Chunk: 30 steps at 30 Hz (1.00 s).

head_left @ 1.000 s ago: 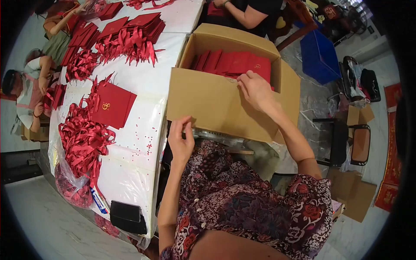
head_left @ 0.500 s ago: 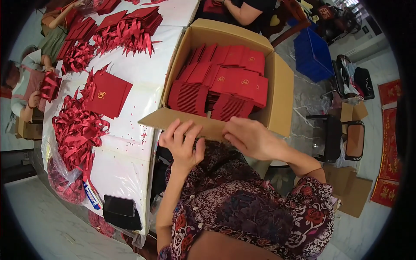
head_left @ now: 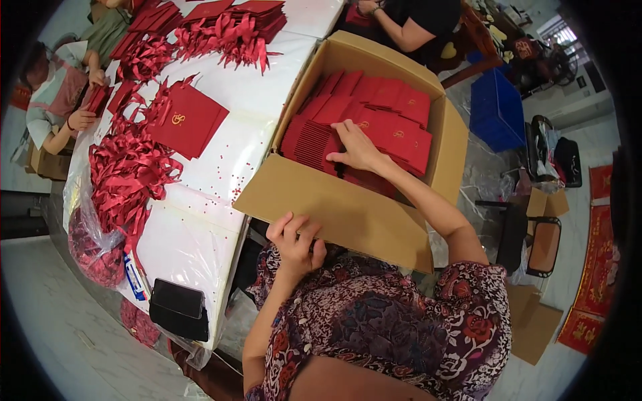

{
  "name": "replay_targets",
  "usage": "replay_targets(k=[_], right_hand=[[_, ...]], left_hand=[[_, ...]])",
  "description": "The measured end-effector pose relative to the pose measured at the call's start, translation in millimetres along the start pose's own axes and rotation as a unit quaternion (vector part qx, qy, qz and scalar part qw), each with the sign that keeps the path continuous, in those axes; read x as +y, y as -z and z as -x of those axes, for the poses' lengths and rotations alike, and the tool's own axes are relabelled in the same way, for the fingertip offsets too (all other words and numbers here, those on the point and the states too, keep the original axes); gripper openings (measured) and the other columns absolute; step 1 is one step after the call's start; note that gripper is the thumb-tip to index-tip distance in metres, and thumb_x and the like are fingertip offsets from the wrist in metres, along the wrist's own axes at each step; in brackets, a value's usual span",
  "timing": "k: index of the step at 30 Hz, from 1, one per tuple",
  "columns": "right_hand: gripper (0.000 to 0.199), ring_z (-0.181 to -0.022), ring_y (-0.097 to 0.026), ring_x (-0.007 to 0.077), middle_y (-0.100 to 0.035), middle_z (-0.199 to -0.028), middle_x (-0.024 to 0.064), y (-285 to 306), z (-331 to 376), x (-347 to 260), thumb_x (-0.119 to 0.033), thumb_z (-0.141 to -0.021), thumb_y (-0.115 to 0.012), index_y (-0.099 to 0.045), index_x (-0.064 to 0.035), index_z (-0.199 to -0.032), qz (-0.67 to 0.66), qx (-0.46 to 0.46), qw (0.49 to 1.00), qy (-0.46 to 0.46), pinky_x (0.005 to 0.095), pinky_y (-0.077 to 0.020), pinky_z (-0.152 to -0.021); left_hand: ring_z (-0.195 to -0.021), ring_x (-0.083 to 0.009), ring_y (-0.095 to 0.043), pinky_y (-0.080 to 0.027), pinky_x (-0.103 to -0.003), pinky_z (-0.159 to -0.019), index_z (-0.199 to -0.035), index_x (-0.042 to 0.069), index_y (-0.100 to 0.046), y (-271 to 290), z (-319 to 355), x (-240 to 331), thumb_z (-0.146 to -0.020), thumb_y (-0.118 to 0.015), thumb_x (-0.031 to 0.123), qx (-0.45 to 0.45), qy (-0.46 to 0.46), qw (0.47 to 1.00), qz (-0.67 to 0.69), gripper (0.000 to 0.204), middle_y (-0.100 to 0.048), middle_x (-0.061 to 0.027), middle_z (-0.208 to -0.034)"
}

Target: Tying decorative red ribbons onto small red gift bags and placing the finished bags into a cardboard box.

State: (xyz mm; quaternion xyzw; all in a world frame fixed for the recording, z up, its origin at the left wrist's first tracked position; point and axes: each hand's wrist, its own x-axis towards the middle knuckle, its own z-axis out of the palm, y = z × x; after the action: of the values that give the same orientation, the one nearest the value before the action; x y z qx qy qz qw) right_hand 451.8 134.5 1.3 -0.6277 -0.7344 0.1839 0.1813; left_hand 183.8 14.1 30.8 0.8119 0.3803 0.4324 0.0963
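A cardboard carton (head_left: 447, 150) stands open in front of me, packed with rows of flat red paper bags (head_left: 408, 134) bearing gold emblems. My right hand (head_left: 359, 148) reaches over its near flap (head_left: 348, 207) into the carton. Its fingers are spread on top of the bags, beside a row standing on edge (head_left: 309, 142) at the left. Nothing is gripped in it. My left hand (head_left: 294, 244) is at the left part of the flap's near edge, its fingers curled over the cardboard. The flap slopes outward toward me.
On the white table (head_left: 194, 234) left of the carton lie a heap of red ribbons (head_left: 127, 180), more red bags (head_left: 190, 120) and a black phone (head_left: 177, 301). A co-worker (head_left: 67, 100) handles red bags at the far left. A blue crate (head_left: 497, 110) stands on the floor right.
My right hand has gone from the near flap into the carton, its fingers opening over the bags. The flap has dropped outward, and my left hand has moved down to its edge.
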Motion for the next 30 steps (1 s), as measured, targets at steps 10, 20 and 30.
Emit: replay_targets(k=[10,20,30], right_hand=[[0.103,-0.112,-0.046,0.0362,-0.047,-0.122,0.0191,-1.0,-22.7,-10.8,-0.049,-0.062,-0.086,-0.041,0.0027,-0.139,0.114,-0.115,0.987,-0.015,0.0448,-0.0409,-0.096],[0.104,-0.127,-0.036,0.0389,-0.035,-0.140,0.0230,-14.1,9.3,4.6,-0.032,-0.065,-0.087,-0.032,0.0057,-0.145,0.004,-0.089,0.996,0.021,0.0467,-0.0387,-0.102],[0.093,-0.115,-0.045,0.0362,-0.046,-0.122,0.0218,-40.5,-4.3,-11.6,-0.028,-0.058,-0.083,-0.043,0.0076,-0.134,0.091,0.067,0.994,0.000,0.0441,-0.0408,-0.094]], left_hand=[[-0.121,-0.0320,-0.040,-0.032,-0.045,-0.101,-0.101,0.014,-0.070,5.5,8.7,4.8,-0.081,-0.057,0.030,-0.032,0.017,0.999,-0.010,0.029,-0.058,-0.0073,-0.115],[-0.124,-0.0312,-0.038,-0.034,-0.043,-0.100,-0.097,0.013,-0.072,9.9,19.5,7.3,-0.085,-0.057,0.029,-0.039,0.046,0.998,-0.012,0.025,-0.059,-0.0060,-0.118],[-0.124,-0.0317,-0.039,-0.034,-0.044,-0.101,-0.097,0.014,-0.073,11.7,18.2,12.2,-0.085,-0.056,0.030,-0.039,0.054,0.997,-0.028,0.027,-0.059,-0.0061,-0.117]])
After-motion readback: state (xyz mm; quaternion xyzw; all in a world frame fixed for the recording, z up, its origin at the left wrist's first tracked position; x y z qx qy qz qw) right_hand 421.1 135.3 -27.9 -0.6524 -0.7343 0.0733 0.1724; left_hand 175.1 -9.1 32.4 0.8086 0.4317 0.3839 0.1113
